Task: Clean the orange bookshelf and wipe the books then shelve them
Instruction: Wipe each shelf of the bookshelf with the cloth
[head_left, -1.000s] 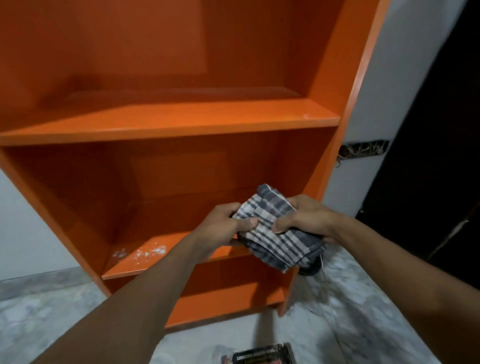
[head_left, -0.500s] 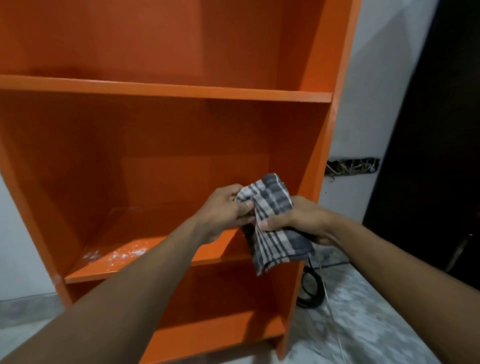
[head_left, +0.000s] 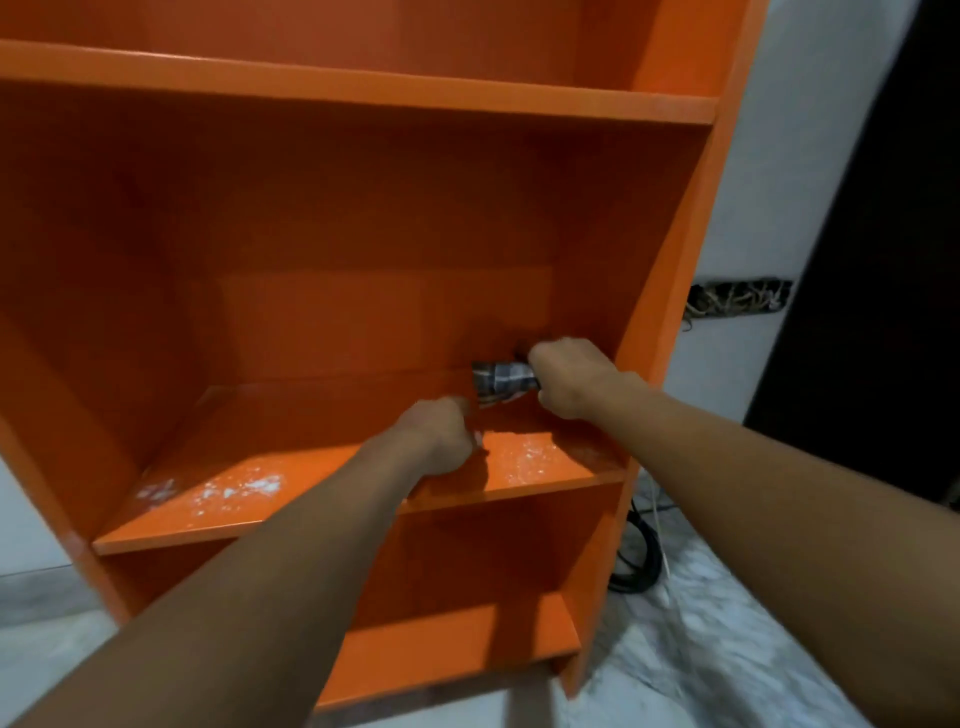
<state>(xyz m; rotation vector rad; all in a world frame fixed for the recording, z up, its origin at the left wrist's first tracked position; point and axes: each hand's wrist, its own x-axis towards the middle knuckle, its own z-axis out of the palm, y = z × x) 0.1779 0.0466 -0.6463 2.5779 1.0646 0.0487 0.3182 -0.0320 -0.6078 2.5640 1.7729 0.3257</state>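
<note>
The orange bookshelf (head_left: 363, 93) fills the view, its shelves holding no books. On the middle shelf board (head_left: 545, 478) lie patches of white dust, at the left front and right of centre. My right hand (head_left: 571, 376) grips a bunched grey checked cloth (head_left: 501, 379) deep in the right back corner of that shelf. My left hand (head_left: 441, 434) is curled just below and left of the cloth, over the board; whether it holds a corner of the cloth is unclear. No books are in view.
A white wall (head_left: 753, 182) stands right of the shelf, with a dark doorway (head_left: 883, 260) beyond. A black cable coil (head_left: 639, 561) lies on the marble floor (head_left: 701, 649) by the shelf's right foot. A wall recess with tangled wires (head_left: 737, 301) sits at mid height.
Both hands moved forward from in front of the shelf into the middle compartment. The cloth, held spread between them before, is now bunched in my right hand at the back right corner.
</note>
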